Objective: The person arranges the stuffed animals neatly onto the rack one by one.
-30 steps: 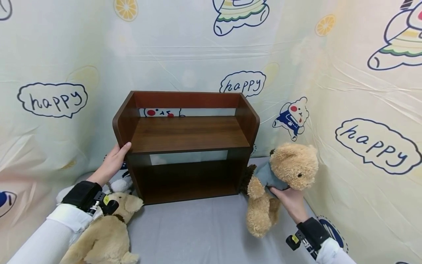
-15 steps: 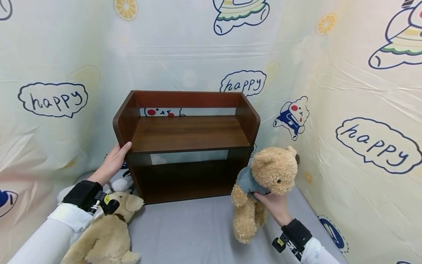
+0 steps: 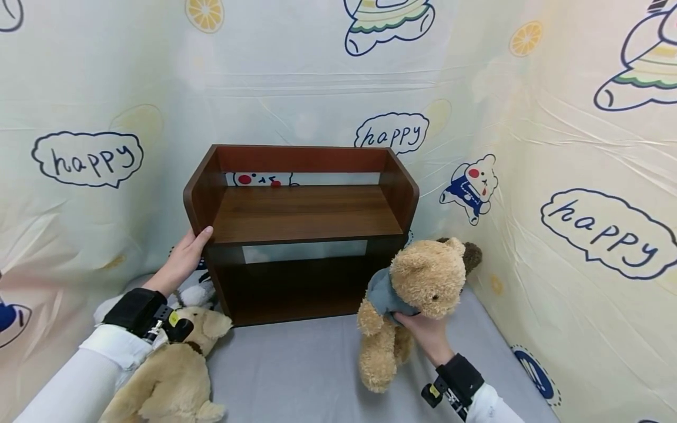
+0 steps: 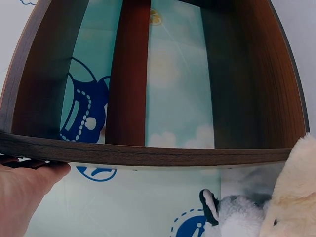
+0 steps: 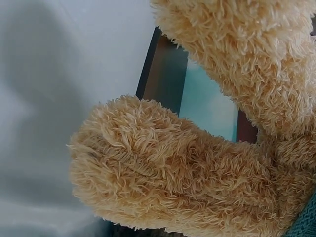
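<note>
A brown wooden two-tier shelf (image 3: pixel 309 214) stands at the back of the grey surface. My left hand (image 3: pixel 182 258) rests against the outside of its left side panel, thumb at the front edge; the left wrist view shows this hand (image 4: pixel 27 192) below the panel. My right hand (image 3: pixel 427 335) grips a curly tan teddy bear (image 3: pixel 425 276) in a blue-grey shirt around its lower body. The bear leans to the right, legs hanging, in front of the shelf's right end. In the right wrist view its furry leg (image 5: pixel 163 168) fills much of the picture, and my right hand is hidden.
A cream plush dog (image 3: pixel 164 376) lies at front left under my left forearm. Behind it, beside the shelf, is a grey-and-white plush toy (image 3: pixel 195 294). A dark brown plush (image 3: pixel 471 257) peeks out behind the bear. Patterned cloth walls (image 3: pixel 296 88) enclose the back and sides.
My right hand has carried the teddy bear leftward and slightly down, toward the front of the shelf. My left hand keeps its place at the side panel.
</note>
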The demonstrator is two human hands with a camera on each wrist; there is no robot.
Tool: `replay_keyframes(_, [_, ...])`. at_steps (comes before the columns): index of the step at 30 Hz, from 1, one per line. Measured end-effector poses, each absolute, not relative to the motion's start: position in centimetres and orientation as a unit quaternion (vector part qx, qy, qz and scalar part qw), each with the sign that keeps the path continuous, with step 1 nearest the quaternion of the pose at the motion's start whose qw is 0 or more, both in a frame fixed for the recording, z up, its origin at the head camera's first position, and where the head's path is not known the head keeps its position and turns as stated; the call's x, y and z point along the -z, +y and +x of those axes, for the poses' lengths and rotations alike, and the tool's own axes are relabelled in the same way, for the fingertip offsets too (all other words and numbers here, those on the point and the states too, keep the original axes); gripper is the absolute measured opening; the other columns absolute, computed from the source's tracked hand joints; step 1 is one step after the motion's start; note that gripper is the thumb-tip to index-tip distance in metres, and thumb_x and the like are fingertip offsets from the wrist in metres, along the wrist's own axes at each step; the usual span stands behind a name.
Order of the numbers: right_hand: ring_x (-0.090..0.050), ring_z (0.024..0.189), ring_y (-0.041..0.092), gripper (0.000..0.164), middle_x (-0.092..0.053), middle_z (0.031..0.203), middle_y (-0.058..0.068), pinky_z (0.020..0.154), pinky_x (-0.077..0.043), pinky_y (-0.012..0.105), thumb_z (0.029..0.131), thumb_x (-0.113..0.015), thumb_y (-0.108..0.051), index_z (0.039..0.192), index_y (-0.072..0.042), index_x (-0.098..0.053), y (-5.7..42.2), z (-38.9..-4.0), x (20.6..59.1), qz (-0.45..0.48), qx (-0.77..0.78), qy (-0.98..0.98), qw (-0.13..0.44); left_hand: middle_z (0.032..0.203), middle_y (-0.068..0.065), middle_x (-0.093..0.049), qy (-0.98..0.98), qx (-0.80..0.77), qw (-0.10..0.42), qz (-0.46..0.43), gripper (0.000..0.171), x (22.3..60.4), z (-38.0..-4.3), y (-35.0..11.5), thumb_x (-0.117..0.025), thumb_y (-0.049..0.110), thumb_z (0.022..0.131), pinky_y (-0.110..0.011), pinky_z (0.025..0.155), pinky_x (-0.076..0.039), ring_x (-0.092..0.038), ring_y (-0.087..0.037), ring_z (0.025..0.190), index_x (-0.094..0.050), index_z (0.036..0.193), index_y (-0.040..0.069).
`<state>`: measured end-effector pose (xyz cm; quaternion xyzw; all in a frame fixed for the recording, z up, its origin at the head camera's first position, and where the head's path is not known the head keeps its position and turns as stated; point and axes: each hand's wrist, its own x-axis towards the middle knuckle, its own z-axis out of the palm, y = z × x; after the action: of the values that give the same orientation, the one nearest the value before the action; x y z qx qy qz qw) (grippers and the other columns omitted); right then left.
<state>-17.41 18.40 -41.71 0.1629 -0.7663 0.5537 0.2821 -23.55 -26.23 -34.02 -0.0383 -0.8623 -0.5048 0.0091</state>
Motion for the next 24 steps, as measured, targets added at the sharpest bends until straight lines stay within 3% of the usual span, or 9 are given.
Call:
replay_keyframes(2, [-0.045,0.102,-0.010,0.066,-0.050,0.109,-0.012,0.086,-0.036,0.008,0.057,-0.076,0.014,0.115,0.014,-0.043,18.1,-17.4,41.6,0.165,-0.541,-0.773,0.287,0.150,-0.020,0.006,-0.863,0.504,0.010,-0.039,0.068,34.0,-23.5,-26.3,-0.021,0.048,0.097,-0.070,0.096,-0.009,-0.007,-0.048,0.131,0.014,0.145,0.014])
replay_keyframes(8, [-0.041,0.101,-0.011,0.066,-0.054,0.105,0.022,0.084,-0.035,0.008,0.056,-0.076,0.012,0.113,0.013,-0.044,17.0,-17.3,41.2,0.170,-0.507,-0.788,0.305,0.150,-0.019,0.007,-0.861,0.506,0.011,-0.041,0.066,34.2,-23.6,-26.3,-0.021,0.047,0.097,-0.070,0.096,-0.008,-0.006,-0.047,0.132,0.014,0.145,0.017])
replay_keyframes(10, [-0.040,0.101,-0.010,0.065,-0.053,0.105,0.025,0.084,-0.035,0.008,0.056,-0.077,0.011,0.113,0.012,-0.044,16.7,-17.3,41.2,0.165,-0.505,-0.790,0.307,0.150,-0.020,0.007,-0.862,0.506,0.010,-0.039,0.066,34.2,-23.6,-26.3,-0.021,0.047,0.097,-0.070,0.096,-0.008,-0.005,-0.047,0.132,0.014,0.145,0.017])
replay_keyframes(13, [-0.041,0.101,-0.009,0.065,-0.054,0.105,0.017,0.084,-0.034,0.008,0.057,-0.077,0.010,0.113,0.012,-0.044,16.3,-17.4,41.2,0.158,-0.512,-0.786,0.308,0.150,-0.021,0.006,-0.863,0.504,0.007,-0.036,0.068,34.1,-23.7,-26.2,-0.021,0.048,0.097,-0.070,0.096,-0.008,-0.005,-0.047,0.132,0.014,0.145,0.014])
replay_keyframes(19, [-0.044,0.101,-0.009,0.064,-0.047,0.108,-0.017,0.085,-0.035,0.009,0.057,-0.074,0.014,0.113,0.014,-0.043,15.4,-17.6,41.3,0.167,-0.561,-0.752,0.304,0.150,-0.022,0.005,-0.862,0.505,0.007,-0.035,0.069,34.0,-23.7,-26.1,-0.021,0.049,0.097,-0.070,0.096,-0.009,-0.006,-0.047,0.132,0.013,0.145,0.012])
replay_keyframes(22, [-0.044,0.103,-0.009,0.063,-0.046,0.110,-0.023,0.085,-0.035,0.009,0.058,-0.073,0.015,0.113,0.014,-0.042,15.0,-17.7,41.3,0.179,-0.563,-0.746,0.307,0.150,-0.022,0.005,-0.861,0.507,0.011,-0.038,0.068,34.0,-23.6,-26.2,-0.021,0.048,0.097,-0.070,0.096,-0.008,-0.006,-0.047,0.132,0.013,0.145,0.012])
replay_keyframes(24, [-0.043,0.104,-0.009,0.064,-0.046,0.111,-0.020,0.086,-0.035,0.009,0.058,-0.072,0.015,0.114,0.014,-0.041,14.7,-17.7,41.2,0.185,-0.557,-0.747,0.312,0.150,-0.022,0.005,-0.861,0.507,0.014,-0.040,0.068,34.0,-23.5,-26.2,-0.021,0.047,0.098,-0.070,0.096,-0.008,-0.006,-0.047,0.132,0.013,0.145,0.011])
